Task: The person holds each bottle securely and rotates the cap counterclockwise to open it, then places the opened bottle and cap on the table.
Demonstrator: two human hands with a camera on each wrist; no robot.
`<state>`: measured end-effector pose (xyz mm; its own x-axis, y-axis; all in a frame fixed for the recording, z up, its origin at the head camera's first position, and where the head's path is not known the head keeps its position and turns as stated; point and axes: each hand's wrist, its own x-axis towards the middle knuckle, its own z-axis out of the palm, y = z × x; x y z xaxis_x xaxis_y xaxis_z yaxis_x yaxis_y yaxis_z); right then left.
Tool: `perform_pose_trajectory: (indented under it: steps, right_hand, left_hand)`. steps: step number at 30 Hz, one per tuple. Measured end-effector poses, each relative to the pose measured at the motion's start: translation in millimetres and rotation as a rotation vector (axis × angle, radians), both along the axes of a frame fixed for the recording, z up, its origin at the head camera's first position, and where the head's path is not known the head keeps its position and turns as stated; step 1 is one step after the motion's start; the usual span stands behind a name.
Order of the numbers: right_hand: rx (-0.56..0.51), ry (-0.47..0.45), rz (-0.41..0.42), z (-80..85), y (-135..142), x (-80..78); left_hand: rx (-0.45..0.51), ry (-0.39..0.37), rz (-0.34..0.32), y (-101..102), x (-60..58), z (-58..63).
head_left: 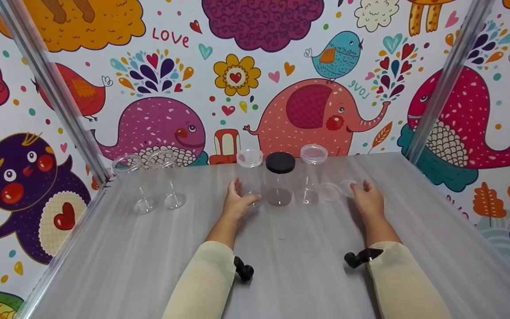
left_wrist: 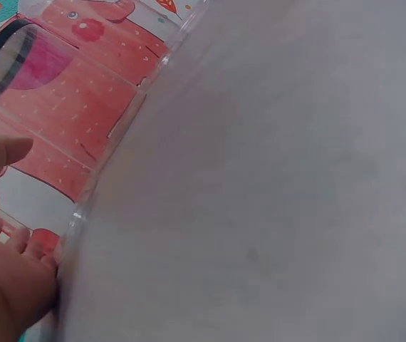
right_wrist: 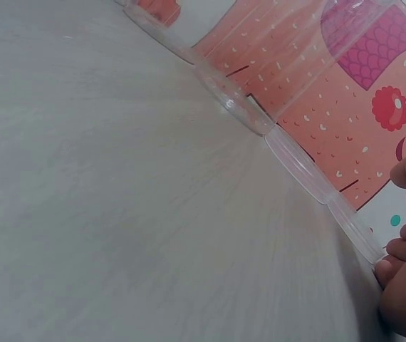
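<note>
A row of clear plastic jars stands toward the back of the table. My left hand [head_left: 236,204] is at the left side of a clear jar with a translucent lid [head_left: 249,158], its thumb extended across the jar's base in the head view. Beside that jar stands one with a black lid [head_left: 280,163], then another with a translucent lid [head_left: 314,153]. Two loose translucent lids, a left one [head_left: 330,192] and a right one [head_left: 348,188], lie flat to the right. My right hand [head_left: 368,199] rests by the right lid, its fingers right at the rim [right_wrist: 356,231] and its thumb raised.
Two clear jars without visible lids, one at far left [head_left: 143,206] and one beside it [head_left: 175,200], stand apart on the grey table [head_left: 281,266]. A patterned wall [head_left: 233,110] closes off the back, with metal posts at left [head_left: 56,88] and right [head_left: 441,84].
</note>
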<state>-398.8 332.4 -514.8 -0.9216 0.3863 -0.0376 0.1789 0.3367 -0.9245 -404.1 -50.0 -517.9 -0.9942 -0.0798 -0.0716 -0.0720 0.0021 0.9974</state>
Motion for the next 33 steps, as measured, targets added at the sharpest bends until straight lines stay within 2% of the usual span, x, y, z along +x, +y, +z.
perform_pose_trajectory:
  steps: [11,14,21,27,33]
  right_hand:
    - [-0.031,0.006,-0.010,-0.5,-1.4,0.8]
    - [-0.052,0.002,-0.011,-0.4,-1.5,0.9]
    - [-0.102,0.020,-0.041,2.4,-5.0,1.5]
    - [-0.160,0.015,-0.090,5.3,-7.6,2.6]
    - [-0.160,0.029,-0.077,15.5,-12.7,4.8]
  left_hand:
    - [-0.036,-0.007,-0.005,3.0,-3.2,0.0]
    - [-0.032,-0.010,-0.002,3.0,-0.8,1.1]
    - [0.003,0.041,-0.030,4.2,9.0,3.5]
    - [-0.020,0.056,-0.044,3.1,16.2,8.1]
    - [-0.053,0.064,-0.075,1.5,20.3,16.3]
